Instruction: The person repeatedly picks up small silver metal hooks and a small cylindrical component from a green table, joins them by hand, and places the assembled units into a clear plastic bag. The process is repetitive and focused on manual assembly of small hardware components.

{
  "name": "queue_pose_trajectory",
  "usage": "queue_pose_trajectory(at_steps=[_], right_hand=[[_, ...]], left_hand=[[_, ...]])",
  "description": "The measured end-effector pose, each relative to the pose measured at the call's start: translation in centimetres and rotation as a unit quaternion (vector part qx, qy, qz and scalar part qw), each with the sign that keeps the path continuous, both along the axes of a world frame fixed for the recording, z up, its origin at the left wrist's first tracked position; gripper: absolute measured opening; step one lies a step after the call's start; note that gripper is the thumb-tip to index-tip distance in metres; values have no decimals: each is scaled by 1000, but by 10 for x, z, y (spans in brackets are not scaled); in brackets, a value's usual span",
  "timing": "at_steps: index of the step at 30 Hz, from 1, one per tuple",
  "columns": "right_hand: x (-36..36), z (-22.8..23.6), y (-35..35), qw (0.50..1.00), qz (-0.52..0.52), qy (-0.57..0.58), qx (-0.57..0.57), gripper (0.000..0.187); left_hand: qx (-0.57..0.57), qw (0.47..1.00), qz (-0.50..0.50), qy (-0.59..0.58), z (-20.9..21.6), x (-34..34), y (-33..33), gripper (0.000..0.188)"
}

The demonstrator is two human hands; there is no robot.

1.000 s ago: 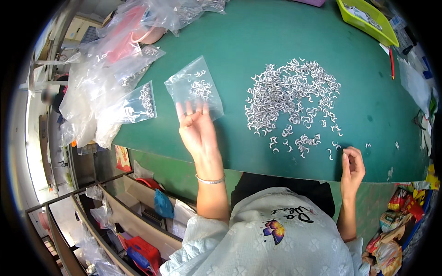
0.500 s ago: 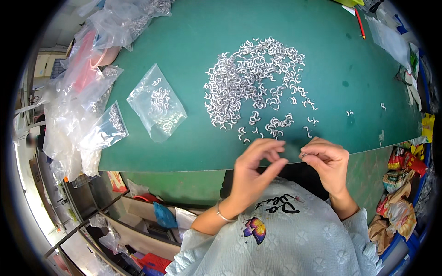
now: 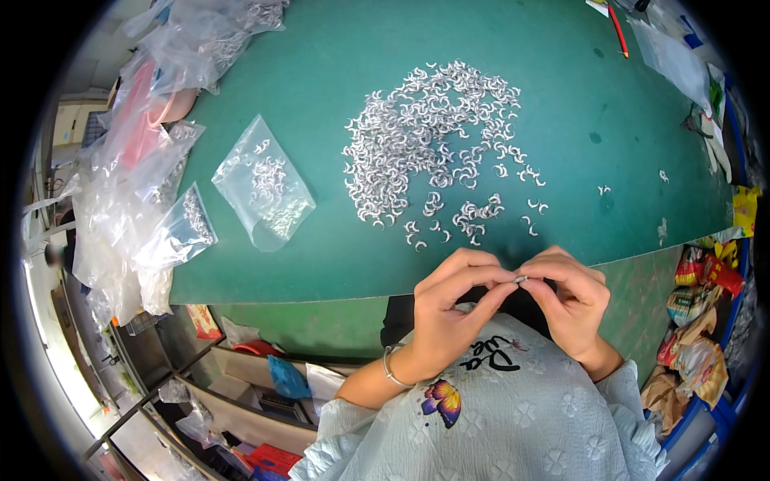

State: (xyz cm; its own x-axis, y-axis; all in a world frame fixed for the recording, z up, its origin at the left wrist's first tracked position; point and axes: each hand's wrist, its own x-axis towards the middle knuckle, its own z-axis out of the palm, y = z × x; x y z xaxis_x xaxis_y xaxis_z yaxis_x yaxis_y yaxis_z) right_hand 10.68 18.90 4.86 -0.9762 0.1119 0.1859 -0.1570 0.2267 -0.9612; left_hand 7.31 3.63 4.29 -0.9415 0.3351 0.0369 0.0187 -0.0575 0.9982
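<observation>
Just past the table's near edge, my left hand [image 3: 455,295] and my right hand [image 3: 571,295] meet fingertip to fingertip. Pinched between them is a small silver metal piece [image 3: 520,280]; its shape is mostly covered by the fingers. Beyond my hands, a large pile of silver crescent-shaped pieces [image 3: 385,148] spreads over the green table [image 3: 321,72]. A few stray crescents [image 3: 532,228] lie nearest my fingers. Left of the pile rests a clear plastic bag [image 3: 265,184] with more such pieces inside.
More clear bags [image 3: 112,200] and a pink basin [image 3: 172,106] crowd the table's left side. A red pencil [image 3: 618,32] lies at the far right. Below the table at left are compartments [image 3: 233,385] with packages; crumpled wrappers [image 3: 694,361] fill the right side.
My left hand has moved right and closed its fingertips at the small piece in my right hand. The whole view has shifted slightly.
</observation>
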Motion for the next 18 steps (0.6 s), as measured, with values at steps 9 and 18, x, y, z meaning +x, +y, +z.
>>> queue_pose_trajectory(at_steps=[9,18], right_hand=[[5,1,1,933,15,-208,-292,4],[-17,-43,39,953,-150,-58,256,11]], left_hand=[[93,982,-58,-152,-5,0,2,12],[268,855,-96,-433,-25,-5,1,3]])
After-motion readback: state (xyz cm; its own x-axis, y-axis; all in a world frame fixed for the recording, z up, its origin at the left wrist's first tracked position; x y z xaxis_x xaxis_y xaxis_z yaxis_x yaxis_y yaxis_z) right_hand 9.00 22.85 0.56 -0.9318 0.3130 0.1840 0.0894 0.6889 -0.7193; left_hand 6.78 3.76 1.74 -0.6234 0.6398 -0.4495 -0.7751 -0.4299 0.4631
